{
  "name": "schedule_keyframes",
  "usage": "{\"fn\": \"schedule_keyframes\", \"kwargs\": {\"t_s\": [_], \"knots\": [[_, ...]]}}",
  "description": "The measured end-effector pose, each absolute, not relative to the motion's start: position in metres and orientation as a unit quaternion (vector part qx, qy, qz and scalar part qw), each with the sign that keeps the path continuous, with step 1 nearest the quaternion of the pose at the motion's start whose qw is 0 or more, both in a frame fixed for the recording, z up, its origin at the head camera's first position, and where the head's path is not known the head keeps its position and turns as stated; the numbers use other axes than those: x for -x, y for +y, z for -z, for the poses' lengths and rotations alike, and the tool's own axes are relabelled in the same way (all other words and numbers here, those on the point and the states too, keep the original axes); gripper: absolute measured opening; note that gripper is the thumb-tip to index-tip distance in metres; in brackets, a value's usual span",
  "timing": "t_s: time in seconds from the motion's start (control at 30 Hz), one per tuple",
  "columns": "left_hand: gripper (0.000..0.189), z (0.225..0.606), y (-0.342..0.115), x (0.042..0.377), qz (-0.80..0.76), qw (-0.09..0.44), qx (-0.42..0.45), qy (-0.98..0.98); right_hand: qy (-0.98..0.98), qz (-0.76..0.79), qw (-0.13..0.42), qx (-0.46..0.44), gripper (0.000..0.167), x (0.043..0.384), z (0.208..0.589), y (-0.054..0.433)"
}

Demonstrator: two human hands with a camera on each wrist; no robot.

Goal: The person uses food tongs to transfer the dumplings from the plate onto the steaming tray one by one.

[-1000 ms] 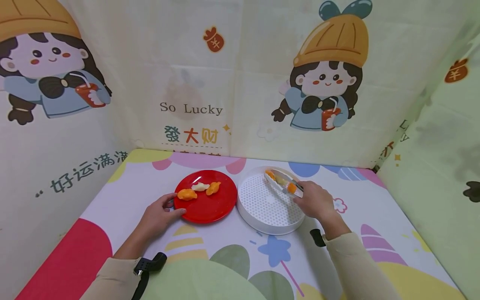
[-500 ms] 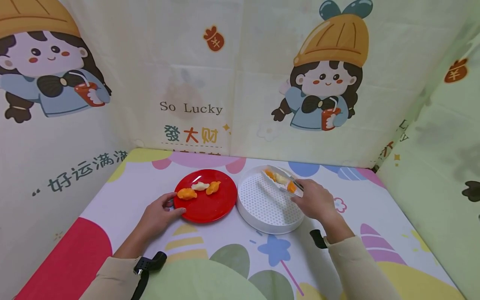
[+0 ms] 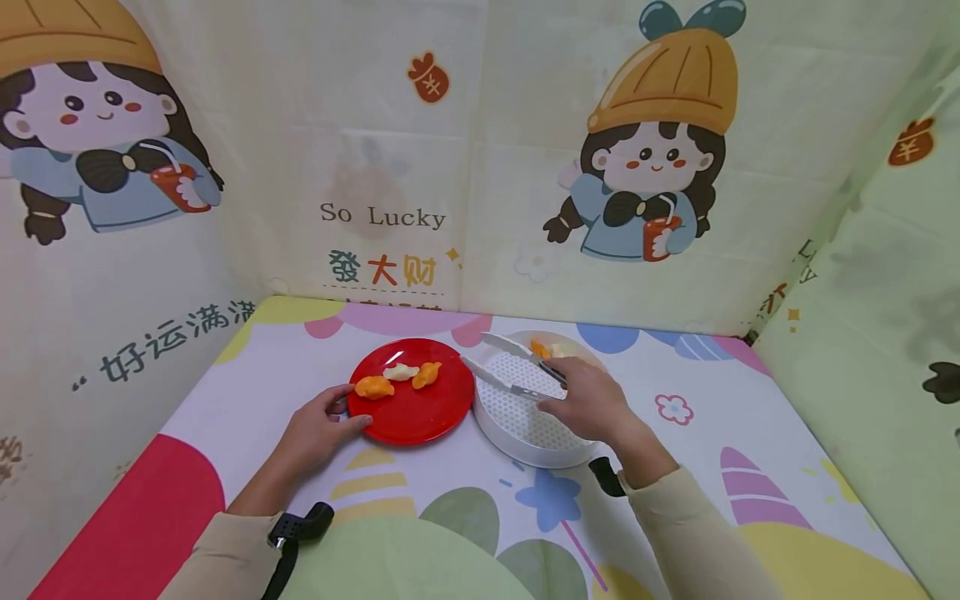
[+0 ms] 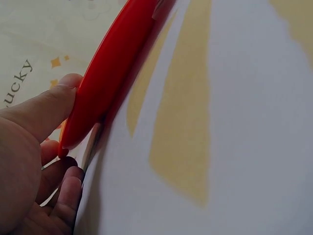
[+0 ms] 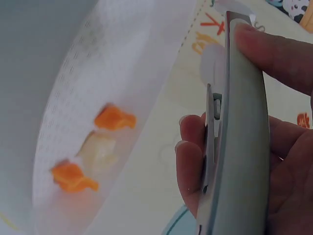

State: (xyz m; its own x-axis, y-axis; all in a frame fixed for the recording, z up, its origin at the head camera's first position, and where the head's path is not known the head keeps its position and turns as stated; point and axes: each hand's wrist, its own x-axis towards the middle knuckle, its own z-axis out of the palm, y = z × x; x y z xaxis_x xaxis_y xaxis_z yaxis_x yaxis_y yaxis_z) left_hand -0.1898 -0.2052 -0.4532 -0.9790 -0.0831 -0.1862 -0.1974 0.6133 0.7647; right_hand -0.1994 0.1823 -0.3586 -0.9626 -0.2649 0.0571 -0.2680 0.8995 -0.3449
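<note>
My left hand (image 3: 318, 429) holds the left rim of the red plate (image 3: 412, 421), thumb and fingers at its edge. On the plate lie an orange dumpling-shaped piece (image 3: 373, 387), a white piece (image 3: 401, 372) and a second orange piece (image 3: 427, 376). Metal tongs (image 5: 244, 132) are gripped in my right hand (image 3: 592, 400). Their arms are spread with nothing between them, over the white perforated steamer tray (image 3: 525, 455), tips towards the plate. Inside the tray, the right wrist view shows two orange pieces, one being the upper orange piece (image 5: 115, 117), and a pale piece (image 5: 98, 151).
Plate and tray stand side by side, nearly touching, on a tablecloth (image 3: 465, 517) printed with colourful shapes. Behind the table hangs a pale cloth backdrop (image 3: 495, 167) with cartoon figures; similar cloth walls rise at left and right.
My right hand has drawn the tongs left, away from the pieces at the tray's far right side, and the pieces stay in the tray. The left hand keeps its place on the plate.
</note>
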Motion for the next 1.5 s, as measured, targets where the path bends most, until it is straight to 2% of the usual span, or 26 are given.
{"fn": "schedule_keyframes", "kwargs": {"t_s": [0.27,0.77,1.17,1.5], "knots": [[0.089,0.454,-0.206,0.190,-0.435,0.067,0.079,0.894,-0.970,-0.180,-0.028,-0.160,0.065,0.203,0.359,0.151],[0.089,0.454,-0.205,0.189,-0.439,0.068,0.078,0.893,-0.975,-0.143,-0.063,-0.158,0.057,0.218,0.362,0.109],[0.089,0.454,-0.206,0.189,-0.438,0.064,0.072,0.894,-0.971,-0.144,-0.093,-0.169,0.050,0.205,0.355,0.113],[0.089,0.454,-0.205,0.188,-0.428,0.063,0.074,0.899,-0.965,-0.141,-0.097,-0.199,0.050,0.190,0.352,0.117]]}}
